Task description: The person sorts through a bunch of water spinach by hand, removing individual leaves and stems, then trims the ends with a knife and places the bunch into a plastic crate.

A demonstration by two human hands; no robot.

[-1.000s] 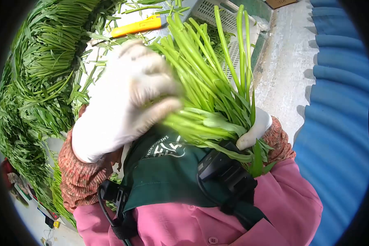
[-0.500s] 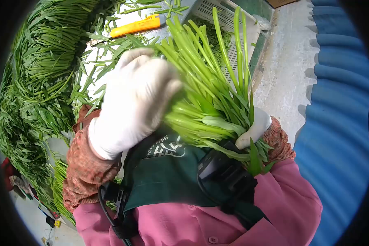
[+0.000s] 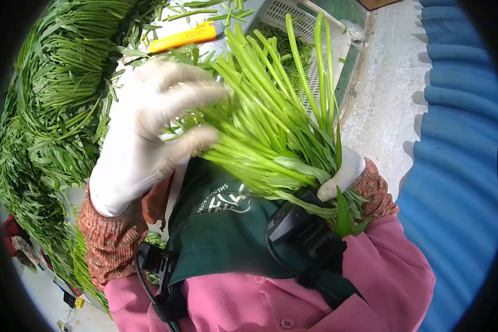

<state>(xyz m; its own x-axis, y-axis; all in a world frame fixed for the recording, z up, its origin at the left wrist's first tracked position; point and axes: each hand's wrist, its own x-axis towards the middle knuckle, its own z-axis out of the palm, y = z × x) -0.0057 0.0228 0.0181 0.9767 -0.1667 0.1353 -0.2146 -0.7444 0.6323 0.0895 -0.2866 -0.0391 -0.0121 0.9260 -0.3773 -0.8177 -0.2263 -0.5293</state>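
A thick bunch of green leafy stems (image 3: 260, 133) fans out in front of my chest, with the cut ends up and to the left. My right hand (image 3: 346, 172), in a white glove, is closed round its leafy lower end, the thumb over the leaves and the other fingers hidden. Just left of the stems is my left hand (image 3: 155, 116), also gloved and blurred by motion. Its fingers are curved, with a gap between them and the thumb, and nothing shows in it. Above it lies a yellow-orange knife (image 3: 183, 37) on the littered work surface.
Large heaps of leafy stems (image 3: 72, 72) fill the left side. Cut pieces lie on the surface around the knife. A white perforated crate (image 3: 321, 72) with greens inside stands behind the bunch. Blue corrugated sheeting (image 3: 454, 166) runs along the right. Part of a person shows at the far left edge.
My left hand has moved left, away from the bunch, and its fingers have spread from the thumb. My right hand and the bunch are almost unmoved.
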